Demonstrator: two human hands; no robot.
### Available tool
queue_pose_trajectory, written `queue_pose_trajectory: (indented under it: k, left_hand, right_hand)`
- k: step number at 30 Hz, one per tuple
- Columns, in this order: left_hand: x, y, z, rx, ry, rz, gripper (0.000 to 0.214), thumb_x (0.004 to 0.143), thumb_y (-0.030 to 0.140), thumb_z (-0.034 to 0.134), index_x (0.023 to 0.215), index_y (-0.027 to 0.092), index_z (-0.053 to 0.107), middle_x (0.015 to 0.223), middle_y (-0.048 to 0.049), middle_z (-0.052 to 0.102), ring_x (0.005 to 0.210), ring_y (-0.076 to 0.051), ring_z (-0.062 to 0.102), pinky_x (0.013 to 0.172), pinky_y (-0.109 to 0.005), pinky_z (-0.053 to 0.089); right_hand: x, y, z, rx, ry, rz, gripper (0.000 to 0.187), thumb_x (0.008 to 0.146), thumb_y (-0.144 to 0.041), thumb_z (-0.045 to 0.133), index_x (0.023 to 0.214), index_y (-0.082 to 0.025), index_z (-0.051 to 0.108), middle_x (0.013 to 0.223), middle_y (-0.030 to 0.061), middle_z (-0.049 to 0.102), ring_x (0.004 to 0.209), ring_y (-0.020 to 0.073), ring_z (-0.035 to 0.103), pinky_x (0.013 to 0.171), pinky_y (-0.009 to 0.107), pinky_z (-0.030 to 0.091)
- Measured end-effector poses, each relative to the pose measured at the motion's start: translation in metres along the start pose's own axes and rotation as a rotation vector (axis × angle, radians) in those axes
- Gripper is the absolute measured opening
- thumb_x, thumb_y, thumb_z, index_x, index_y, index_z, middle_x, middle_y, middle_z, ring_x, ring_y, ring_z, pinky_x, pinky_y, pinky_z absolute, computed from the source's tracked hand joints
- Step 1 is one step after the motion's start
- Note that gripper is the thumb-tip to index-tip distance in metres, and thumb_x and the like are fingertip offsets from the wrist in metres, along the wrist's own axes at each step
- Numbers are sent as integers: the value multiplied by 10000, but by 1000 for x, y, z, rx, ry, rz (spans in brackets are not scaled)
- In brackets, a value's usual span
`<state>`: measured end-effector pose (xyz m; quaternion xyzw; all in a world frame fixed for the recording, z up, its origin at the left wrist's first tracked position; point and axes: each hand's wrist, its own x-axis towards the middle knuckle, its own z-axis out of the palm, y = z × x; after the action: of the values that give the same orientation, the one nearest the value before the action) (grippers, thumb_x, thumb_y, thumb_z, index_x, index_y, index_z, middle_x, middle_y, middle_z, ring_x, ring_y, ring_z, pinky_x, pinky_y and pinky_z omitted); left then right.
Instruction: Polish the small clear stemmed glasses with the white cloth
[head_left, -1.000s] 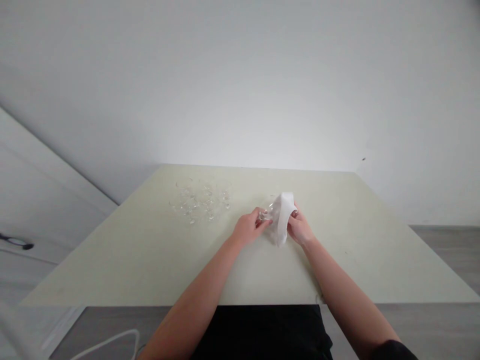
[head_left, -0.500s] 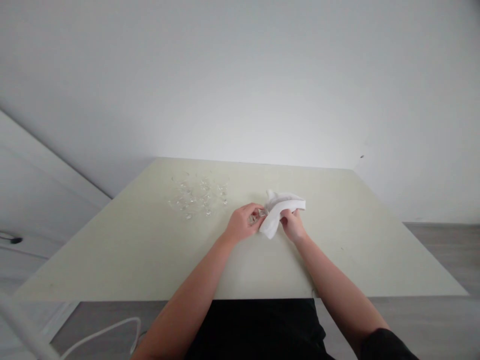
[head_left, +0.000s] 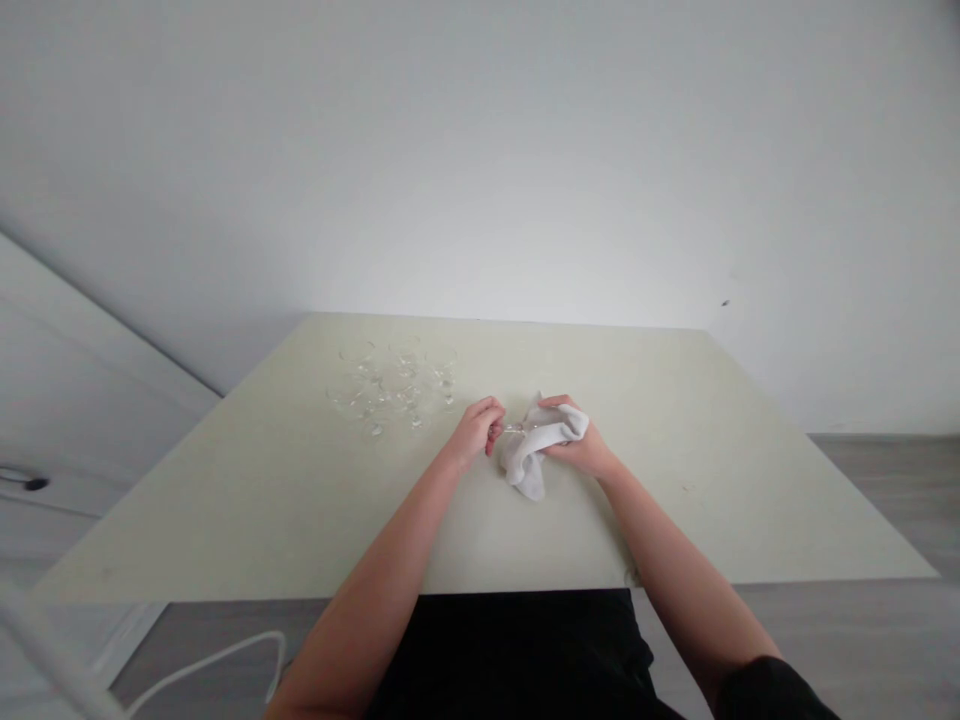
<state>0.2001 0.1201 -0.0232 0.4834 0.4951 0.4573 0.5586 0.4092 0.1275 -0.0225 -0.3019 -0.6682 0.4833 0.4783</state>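
Observation:
My left hand (head_left: 478, 430) is closed around the base end of a clear stemmed glass (head_left: 514, 428), which lies roughly sideways above the table. A white cloth (head_left: 541, 442) covers the bowl end of that glass, and one end of the cloth hangs down toward me. My right hand (head_left: 581, 445) wraps the cloth from the right, fingers on the far side and thumb on the near side. Most of the bowl is hidden by the cloth. To the left of my hands, several clear stemmed glasses (head_left: 405, 395) stand grouped on the table.
The pale table (head_left: 262, 500) reaches back to a plain wall (head_left: 510, 180). On the left is a white cabinet (head_left: 82, 390) with a dark handle. A white cable (head_left: 210, 655) loops below the table's near left edge.
My right hand has shifted from beneath the cloth to around its right side. The cloth is bunched closer about the glass, and my left hand has turned on the base end.

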Motion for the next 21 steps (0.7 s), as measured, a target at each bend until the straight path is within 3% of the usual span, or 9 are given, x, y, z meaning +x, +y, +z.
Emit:
queue_pose_trajectory:
  k: [4, 7, 10, 15, 21]
  left_hand:
    - [-1, 2, 3, -57, 12, 77, 170, 765, 325, 529, 681, 209, 437, 549, 47, 436, 424, -82, 383, 381, -197, 305]
    - [-2, 0, 7, -12, 3, 181, 167, 755, 302, 554, 698, 215, 424, 547, 56, 443, 448, -85, 409, 419, -198, 332]
    - [-2, -3, 9, 63, -12, 251, 169, 746, 274, 560, 685, 212, 416, 552, 53, 447, 482, -87, 429, 453, -198, 349]
    - [0, -5, 6, 39, -3, 310, 142, 718, 231, 537, 683, 212, 400, 575, 53, 443, 489, -86, 437, 460, -203, 358]
    - [-1, -2, 5, -15, 61, 305, 87, 713, 238, 491, 678, 207, 417, 586, 47, 470, 456, -74, 418, 436, -199, 322]
  right_hand:
    - [4, 12, 7, 205, 208, 60, 565, 642, -278, 850, 1129, -263, 564, 795, -37, 632, 647, 137, 556, 563, 236, 459]
    - [7, 22, 12, 408, 358, 174, 459, 642, -352, 837, 982, -265, 541, 710, -71, 587, 565, 121, 526, 457, 207, 398]
    - [9, 30, 18, 574, 414, 293, 402, 619, -405, 841, 875, -247, 574, 739, -37, 651, 629, 149, 597, 511, 237, 472]
    - [10, 33, 26, 741, 401, 435, 429, 637, -614, 785, 798, -251, 622, 735, 4, 722, 742, 245, 688, 698, 381, 581]
    - [15, 17, 10, 723, 244, 433, 569, 672, -757, 678, 917, -243, 667, 818, 60, 751, 952, 306, 715, 851, 469, 581]
